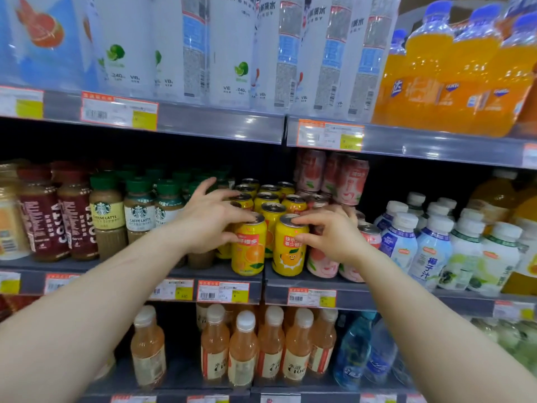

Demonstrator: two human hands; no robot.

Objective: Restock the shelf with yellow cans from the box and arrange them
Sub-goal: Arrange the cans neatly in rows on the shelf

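Observation:
Several yellow cans with orange-fruit labels stand in rows on the middle shelf (263, 282). At the shelf's front edge, my left hand (212, 221) grips the front left yellow can (249, 251) by its top and side. My right hand (328, 234) holds the front right yellow can (287, 251), fingertips on its rim and thumb on its side. Both cans stand upright on the shelf. More yellow cans (268, 199) line up behind them. No box is in view.
Pink peach cans (350, 181) stand stacked right of the yellow ones. Coffee bottles (138, 210) crowd the left, white-capped drink bottles (430, 248) the right. The shelf above (220, 123) holds large bottles, the shelf below pale orange bottles (242, 350).

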